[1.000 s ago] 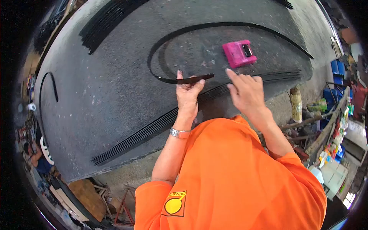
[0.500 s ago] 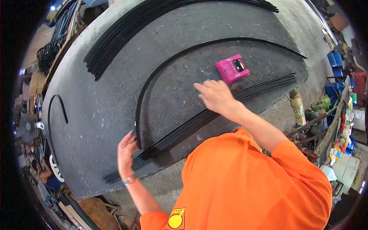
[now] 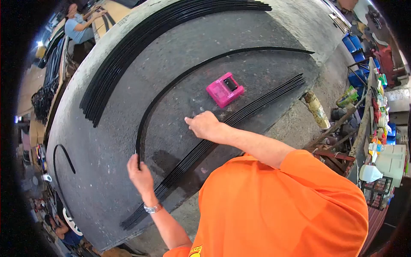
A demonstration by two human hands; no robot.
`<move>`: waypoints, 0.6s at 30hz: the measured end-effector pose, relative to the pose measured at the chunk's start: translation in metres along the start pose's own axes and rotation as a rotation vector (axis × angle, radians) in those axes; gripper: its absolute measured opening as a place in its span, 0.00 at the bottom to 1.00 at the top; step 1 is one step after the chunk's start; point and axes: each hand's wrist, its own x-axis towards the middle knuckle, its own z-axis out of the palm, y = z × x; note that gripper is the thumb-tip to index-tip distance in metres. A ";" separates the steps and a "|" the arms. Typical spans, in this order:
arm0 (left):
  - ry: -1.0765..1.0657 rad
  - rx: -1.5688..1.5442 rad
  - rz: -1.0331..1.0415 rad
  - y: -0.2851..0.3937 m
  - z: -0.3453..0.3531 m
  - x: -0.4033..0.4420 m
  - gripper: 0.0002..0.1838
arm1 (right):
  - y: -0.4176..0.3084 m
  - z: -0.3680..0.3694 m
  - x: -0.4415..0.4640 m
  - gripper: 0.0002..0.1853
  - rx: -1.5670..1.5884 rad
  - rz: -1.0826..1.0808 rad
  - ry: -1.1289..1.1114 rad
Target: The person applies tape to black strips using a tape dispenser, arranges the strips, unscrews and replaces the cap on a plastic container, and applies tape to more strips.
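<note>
A single thin black strip (image 3: 231, 52) lies in a long curve on the dark grey table. At its near left end, my left hand (image 3: 141, 173), with a metal watch on the wrist, is closed around it. My right hand (image 3: 205, 125) hovers inside the curve, its fingers curled together and the tips pointing left; whatever they may hold is too small to see. Just beyond it sits a pink plastic box-like object (image 3: 223, 91) with a black part on top. Beneath my right forearm runs a bundle of straighter black strips (image 3: 261, 102).
A thick bundle of curved black strips (image 3: 124, 53) lies along the table's far side. Another bent strip (image 3: 55, 171) rests at the left. A person (image 3: 77, 28) sits beyond the table. A wrapped post (image 3: 316, 110) stands beside the right edge, near a cluttered rack (image 3: 361, 115).
My left hand has closed on the strip's end, and my right hand's stretched fingers have curled. The view has shifted, so a seated person now shows at the upper left.
</note>
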 end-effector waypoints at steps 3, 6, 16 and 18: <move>-0.089 0.040 0.043 0.036 0.044 0.001 0.22 | 0.015 -0.017 -0.011 0.14 0.019 -0.007 0.035; -0.157 0.091 -0.037 0.055 0.073 -0.001 0.27 | 0.052 -0.053 -0.035 0.14 0.060 0.065 0.120; -0.272 0.256 -0.166 0.063 0.101 -0.003 0.31 | 0.319 -0.117 -0.121 0.19 -0.071 0.685 0.360; -0.285 0.289 -0.203 0.071 0.102 -0.002 0.31 | 0.344 -0.106 -0.128 0.20 -0.047 0.670 0.330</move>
